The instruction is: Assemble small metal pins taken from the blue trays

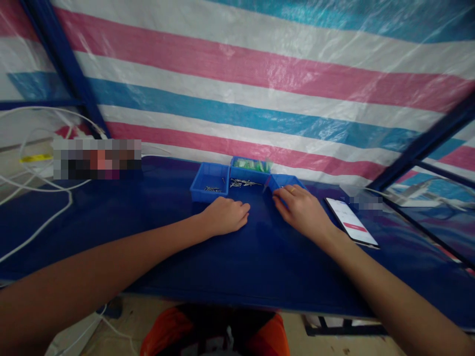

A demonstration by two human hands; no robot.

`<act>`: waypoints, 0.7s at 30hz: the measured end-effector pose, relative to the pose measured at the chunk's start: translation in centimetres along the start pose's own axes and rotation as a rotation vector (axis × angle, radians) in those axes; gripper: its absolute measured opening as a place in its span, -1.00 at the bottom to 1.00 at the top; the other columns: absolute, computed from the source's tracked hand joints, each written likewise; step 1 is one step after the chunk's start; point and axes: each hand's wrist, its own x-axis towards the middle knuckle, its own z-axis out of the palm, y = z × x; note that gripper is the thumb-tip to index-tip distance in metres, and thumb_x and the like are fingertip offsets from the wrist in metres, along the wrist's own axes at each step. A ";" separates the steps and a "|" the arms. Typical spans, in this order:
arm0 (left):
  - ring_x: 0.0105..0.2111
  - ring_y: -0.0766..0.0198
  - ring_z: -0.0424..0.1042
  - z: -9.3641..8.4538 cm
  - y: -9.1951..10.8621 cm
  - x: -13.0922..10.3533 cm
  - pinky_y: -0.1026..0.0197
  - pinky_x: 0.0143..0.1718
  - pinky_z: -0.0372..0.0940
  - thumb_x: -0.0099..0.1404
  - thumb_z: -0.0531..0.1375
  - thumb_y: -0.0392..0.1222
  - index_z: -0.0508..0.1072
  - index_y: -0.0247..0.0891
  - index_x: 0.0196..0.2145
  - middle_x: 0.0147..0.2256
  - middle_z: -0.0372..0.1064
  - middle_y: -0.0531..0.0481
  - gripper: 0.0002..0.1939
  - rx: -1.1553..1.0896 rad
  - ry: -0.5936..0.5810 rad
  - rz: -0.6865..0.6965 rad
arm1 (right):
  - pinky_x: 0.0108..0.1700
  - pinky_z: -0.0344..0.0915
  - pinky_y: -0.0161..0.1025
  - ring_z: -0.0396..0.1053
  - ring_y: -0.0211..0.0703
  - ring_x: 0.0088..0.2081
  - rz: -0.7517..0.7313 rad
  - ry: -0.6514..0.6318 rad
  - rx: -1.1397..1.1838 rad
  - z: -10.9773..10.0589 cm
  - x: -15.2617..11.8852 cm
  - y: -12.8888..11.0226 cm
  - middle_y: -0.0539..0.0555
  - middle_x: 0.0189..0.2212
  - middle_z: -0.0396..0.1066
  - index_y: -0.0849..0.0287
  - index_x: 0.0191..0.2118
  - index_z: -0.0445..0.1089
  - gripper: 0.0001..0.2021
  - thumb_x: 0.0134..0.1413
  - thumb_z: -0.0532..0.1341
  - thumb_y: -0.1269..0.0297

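My left hand (227,216) rests on the blue table top, just in front of the left blue bin (196,185). Its fingers are curled closed, and whatever may be inside them is hidden. At the near edge of the right blue bin (279,181) is my right hand (300,206), a ring on one finger. Its fingers are bent together over the bin, and I cannot make out what they hold. Small metal pieces (212,189) lie in the left bin. A loose pile of thin metal pieces (241,183) sits on the table between the bins.
Behind the pile stands another blue bin (250,174) with green, clear-wrapped items (252,165). A phone (352,223) with a lit screen lies right of my right hand. White cables (70,198) run over the table's left side. A striped plastic sheet (260,89) hangs behind.
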 end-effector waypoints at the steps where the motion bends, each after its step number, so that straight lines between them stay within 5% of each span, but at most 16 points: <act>1: -0.44 0.19 0.44 0.1 0.0 -0.1 0.26 -0.52 0.20 0.32 -0.04 -0.15 0.35 -0.27 -0.31 -0.41 0.44 -0.03 -0.77 0.001 0.002 -0.010 | -0.17 0.16 -0.23 0.30 -0.09 -0.25 -0.029 -0.015 0.006 0.1 0.1 -0.3 0.15 -0.31 0.39 0.24 -0.22 0.36 -0.79 0.20 0.01 0.34; 12: -0.47 0.10 0.45 0.6 0.1 -0.3 0.20 -0.55 0.20 0.31 -0.04 -0.16 0.37 -0.30 -0.38 -0.44 0.43 -0.09 -0.75 0.047 0.026 0.003 | -0.16 0.19 -0.23 0.29 -0.07 -0.16 -0.130 -0.301 0.004 3.6 6.4 -2.8 0.18 -0.20 0.34 0.25 -0.15 0.31 -0.80 0.19 0.00 0.38; 17: -0.47 0.07 0.42 -1.7 0.5 -0.6 0.21 -0.56 0.17 0.27 -0.05 -0.34 0.35 -0.38 -0.39 -0.47 0.37 -0.19 -0.80 0.237 0.072 -0.224 | -0.18 0.23 -0.23 0.30 -0.04 -0.13 -0.003 -0.283 -0.019 5.5 9.2 -3.7 0.20 -0.16 0.34 0.24 -0.12 0.31 -0.77 0.20 -0.03 0.37; 21: -0.47 0.10 0.41 -3.9 -0.2 -0.5 0.25 -0.60 0.12 0.34 -0.10 -0.22 0.33 -0.35 -0.28 -0.41 0.33 -0.17 -0.75 0.302 0.178 -0.321 | -0.22 0.25 -0.27 0.31 -0.06 -0.15 0.020 -0.287 -0.021 6.2 9.4 -3.9 0.21 -0.17 0.35 0.24 -0.15 0.32 -0.77 0.20 -0.05 0.42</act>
